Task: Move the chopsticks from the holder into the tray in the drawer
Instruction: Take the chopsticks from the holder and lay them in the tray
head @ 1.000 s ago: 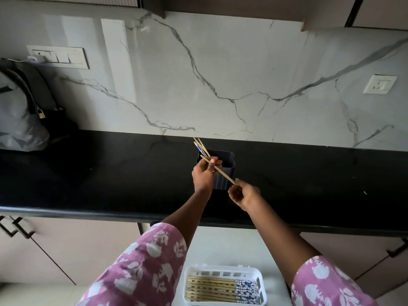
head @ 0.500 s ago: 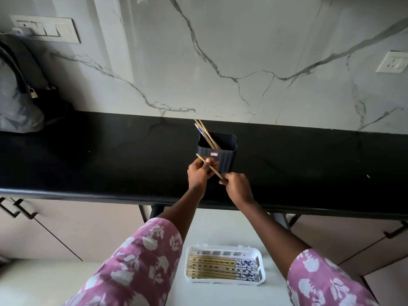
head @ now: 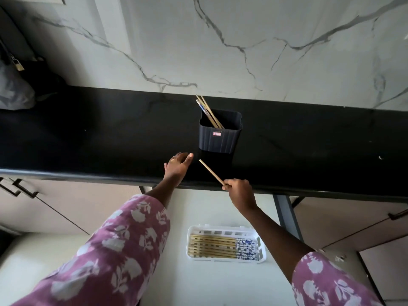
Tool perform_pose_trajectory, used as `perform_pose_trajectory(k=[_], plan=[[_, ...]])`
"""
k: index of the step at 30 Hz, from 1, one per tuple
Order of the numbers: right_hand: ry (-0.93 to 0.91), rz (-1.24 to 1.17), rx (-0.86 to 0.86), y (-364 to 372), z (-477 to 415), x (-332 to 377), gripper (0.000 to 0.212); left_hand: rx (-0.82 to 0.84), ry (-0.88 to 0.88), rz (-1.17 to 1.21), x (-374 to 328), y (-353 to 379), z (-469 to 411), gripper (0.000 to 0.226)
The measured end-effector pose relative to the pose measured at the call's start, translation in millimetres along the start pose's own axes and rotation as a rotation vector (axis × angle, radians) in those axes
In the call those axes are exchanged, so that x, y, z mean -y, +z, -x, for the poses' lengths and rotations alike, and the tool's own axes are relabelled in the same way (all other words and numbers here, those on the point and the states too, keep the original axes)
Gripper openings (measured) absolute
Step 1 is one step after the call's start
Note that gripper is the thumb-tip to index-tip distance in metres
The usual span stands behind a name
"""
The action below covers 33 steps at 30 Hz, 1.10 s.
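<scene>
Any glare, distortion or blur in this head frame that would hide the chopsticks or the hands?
Head view: wide-angle bending curves the black countertop edge; soft window glare streaks the white marble backsplash; the dark ribbed holder nearly merges with the counter, though its wooden chopsticks read clearly; the right hand and its held chopstick, the left hand and the white tray are sharp.

A small red label (head: 216, 134) sits on the dark holder (head: 218, 140); its lettering is illegible.
</scene>
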State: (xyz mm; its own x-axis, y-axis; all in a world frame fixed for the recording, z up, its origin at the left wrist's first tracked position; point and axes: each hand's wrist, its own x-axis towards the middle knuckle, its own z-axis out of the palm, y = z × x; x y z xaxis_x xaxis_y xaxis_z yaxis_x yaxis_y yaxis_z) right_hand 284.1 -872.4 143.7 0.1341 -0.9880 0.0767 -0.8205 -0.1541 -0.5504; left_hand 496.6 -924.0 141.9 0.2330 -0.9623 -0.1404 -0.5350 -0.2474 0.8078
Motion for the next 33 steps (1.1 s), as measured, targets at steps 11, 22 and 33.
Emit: perform_pose_trajectory(k=[11,22,33], plan=[[0.009,0.150,0.455,49,48,-43,0.019,0.310,-0.101,-0.647,28,7,-7,0.082],[-0.015,0.394,0.656,83,73,-58,0.018,0.344,-0.139,-0.667,26,7,-11,0.085],[-0.070,0.465,0.676,102,88,-58,0.025,0.318,-0.159,-0.658,20,8,-5,0.082]])
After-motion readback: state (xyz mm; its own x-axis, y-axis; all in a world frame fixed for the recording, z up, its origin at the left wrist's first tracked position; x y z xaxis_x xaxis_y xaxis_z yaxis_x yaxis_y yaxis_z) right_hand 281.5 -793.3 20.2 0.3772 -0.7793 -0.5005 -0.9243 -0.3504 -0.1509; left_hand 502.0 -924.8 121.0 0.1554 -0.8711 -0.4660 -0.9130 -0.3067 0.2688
